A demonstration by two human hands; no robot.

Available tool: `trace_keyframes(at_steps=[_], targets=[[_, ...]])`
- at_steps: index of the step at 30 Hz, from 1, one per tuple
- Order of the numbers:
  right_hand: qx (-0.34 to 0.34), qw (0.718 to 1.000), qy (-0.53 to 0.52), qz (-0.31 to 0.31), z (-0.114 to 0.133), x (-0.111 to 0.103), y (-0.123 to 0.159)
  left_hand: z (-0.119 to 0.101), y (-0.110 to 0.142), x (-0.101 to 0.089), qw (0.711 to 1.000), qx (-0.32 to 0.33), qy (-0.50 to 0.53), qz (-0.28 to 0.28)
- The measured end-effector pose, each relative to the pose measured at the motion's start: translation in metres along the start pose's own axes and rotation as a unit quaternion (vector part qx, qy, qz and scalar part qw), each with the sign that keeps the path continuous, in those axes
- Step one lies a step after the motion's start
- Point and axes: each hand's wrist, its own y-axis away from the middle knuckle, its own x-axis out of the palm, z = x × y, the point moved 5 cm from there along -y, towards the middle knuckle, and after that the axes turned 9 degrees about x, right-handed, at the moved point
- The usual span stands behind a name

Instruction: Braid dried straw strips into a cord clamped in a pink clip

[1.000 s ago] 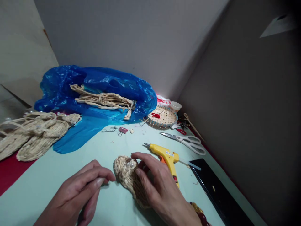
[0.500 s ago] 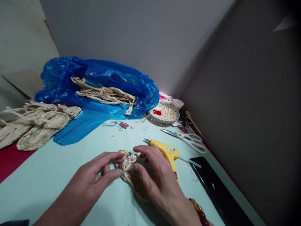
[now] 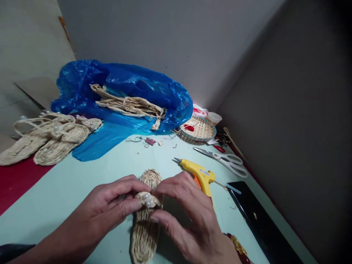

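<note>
A woven straw sandal sole (image 3: 145, 234) lies lengthwise in front of me on the pale green table cover. Across its upper half sits a braided straw strap (image 3: 140, 198) with a few pearl beads (image 3: 147, 200) on top. My left hand (image 3: 115, 201) pinches the strap's left end between thumb and fingers. On the other side, my right hand (image 3: 184, 209) has its index finger at the strap's far edge and its thumb at the near edge, closed around the strap's right end. The fingers partly hide both ends of the strap.
A yellow glue gun (image 3: 196, 170) lies just beyond my right hand, with white-handled scissors (image 3: 225, 160) behind it. At right is a black flat object (image 3: 255, 216). Finished straw sandals (image 3: 60, 143), a blue plastic bag (image 3: 123, 80) with straw bundles, and a woven basket (image 3: 202, 130) stand farther back.
The sole has turned from slanted to nearly straight away from me. My right fingers have closed in on the beaded strap. The view has shifted slightly.
</note>
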Motion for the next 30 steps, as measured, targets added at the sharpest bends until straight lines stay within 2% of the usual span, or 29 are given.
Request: trace_keyframes(at_steps=[4,10,14,17,21,25,28,30], targets=[[-0.002,1.0,0.017,-0.015,0.004,0.0,0.002,-0.002,0.003,0.005,1.0,-0.013,0.025,-0.005],[0.022,1.0,0.0,-0.013,0.004,0.003,0.004,-0.006,0.004,0.011,1.0,-0.004,0.017,0.02],[0.045,0.999,-0.013,-0.008,0.005,0.005,0.005,-0.006,0.003,0.01,0.998,0.025,-0.029,0.043],[0.065,0.998,0.015,0.003,0.005,0.007,0.007,-0.006,0.003,0.009,0.995,0.061,-0.067,0.052],[0.047,0.997,0.067,0.01,0.007,0.009,0.009,-0.006,0.003,0.007,0.988,0.098,-0.104,0.051],[0.073,0.996,-0.01,0.041,0.003,0.008,0.005,-0.008,0.006,0.008,0.991,0.082,-0.08,0.064],[0.09,0.991,-0.084,0.043,0.0,0.002,0.0,-0.01,0.008,0.007,0.996,0.052,-0.041,0.063],[0.105,0.989,-0.098,0.044,-0.001,-0.002,-0.002,-0.01,0.009,0.005,0.997,0.041,-0.022,0.055]])
